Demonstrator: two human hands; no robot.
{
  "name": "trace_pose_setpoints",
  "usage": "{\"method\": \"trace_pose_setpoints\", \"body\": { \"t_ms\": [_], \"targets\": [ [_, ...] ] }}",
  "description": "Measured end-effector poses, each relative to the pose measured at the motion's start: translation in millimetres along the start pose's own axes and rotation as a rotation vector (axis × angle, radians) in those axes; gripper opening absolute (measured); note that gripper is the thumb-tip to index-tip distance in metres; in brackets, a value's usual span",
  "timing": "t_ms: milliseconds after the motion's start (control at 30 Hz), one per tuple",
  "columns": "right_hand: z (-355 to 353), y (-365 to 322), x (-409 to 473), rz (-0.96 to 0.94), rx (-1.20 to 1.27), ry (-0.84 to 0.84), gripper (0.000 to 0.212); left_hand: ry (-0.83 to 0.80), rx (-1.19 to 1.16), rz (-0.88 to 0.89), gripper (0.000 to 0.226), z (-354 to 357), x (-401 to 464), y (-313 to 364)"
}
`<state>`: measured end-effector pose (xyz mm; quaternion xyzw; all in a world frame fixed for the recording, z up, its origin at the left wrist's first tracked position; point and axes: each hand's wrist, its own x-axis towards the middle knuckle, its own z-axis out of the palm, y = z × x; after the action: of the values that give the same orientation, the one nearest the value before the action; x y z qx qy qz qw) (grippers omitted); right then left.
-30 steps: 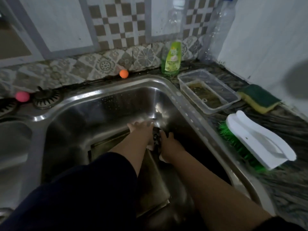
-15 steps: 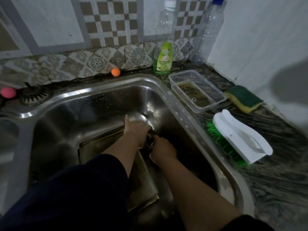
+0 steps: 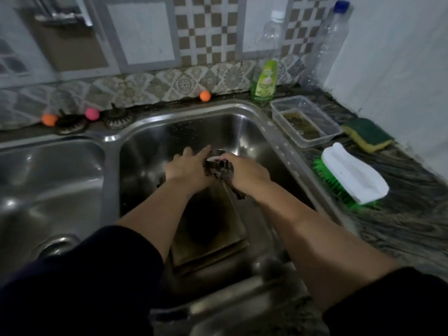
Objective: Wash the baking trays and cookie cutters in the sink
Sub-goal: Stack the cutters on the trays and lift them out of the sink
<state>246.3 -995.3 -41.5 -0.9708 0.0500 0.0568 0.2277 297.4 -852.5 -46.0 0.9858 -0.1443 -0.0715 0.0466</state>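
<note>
Over the right sink [image 3: 244,112], both hands now sit higher than before: the right hand [image 3: 244,173] grips a metal cookie cutter [image 3: 218,166], the left hand [image 3: 188,167] rubs it with straightened fingers. Baking trays [image 3: 213,238] lie below.

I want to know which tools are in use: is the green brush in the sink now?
No, the green brush lies on the counter to the right of the sink.
</note>
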Motion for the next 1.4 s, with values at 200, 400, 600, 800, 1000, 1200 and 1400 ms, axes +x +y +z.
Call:
{"method": "trace_pose_setpoints", "body": {
  "t_ms": [200, 400, 600, 800, 1000, 1200, 1400],
  "targets": [
    [47, -24, -9, -0.055, -0.076, -0.201, 0.055, -0.092, -0.094, -0.247, 0.073, 35, -59, -29],
    [70, -25, 2, -0.005, -0.030, -0.274, 0.074, -0.086, -0.286, -0.324, 0.079, 54, -59, -30],
    [72, -13, 3, 0.090, 0.176, -0.210, 0.072, -0.297, -0.550, -0.321, 0.095, 50, -65, -39],
    [61, 3, -3, 0.100, 0.111, -0.150, 0.071, -0.315, -0.671, -0.424, 0.067, 47, -70, -47],
    [74, 24, -13, 0.221, 0.371, -0.386, 0.085, -0.465, -0.707, -0.504, 0.080, 73, -70, -55],
    [86, 33, -16, 0.177, 0.338, -0.396, 0.083, -0.413, -0.566, -0.383, 0.073, 71, -62, -54],
    [92, 32, -19, 0.192, 0.467, -0.368, 0.080, -0.338, -0.418, -0.354, 0.057, 65, -43, -61]
  ]
}}
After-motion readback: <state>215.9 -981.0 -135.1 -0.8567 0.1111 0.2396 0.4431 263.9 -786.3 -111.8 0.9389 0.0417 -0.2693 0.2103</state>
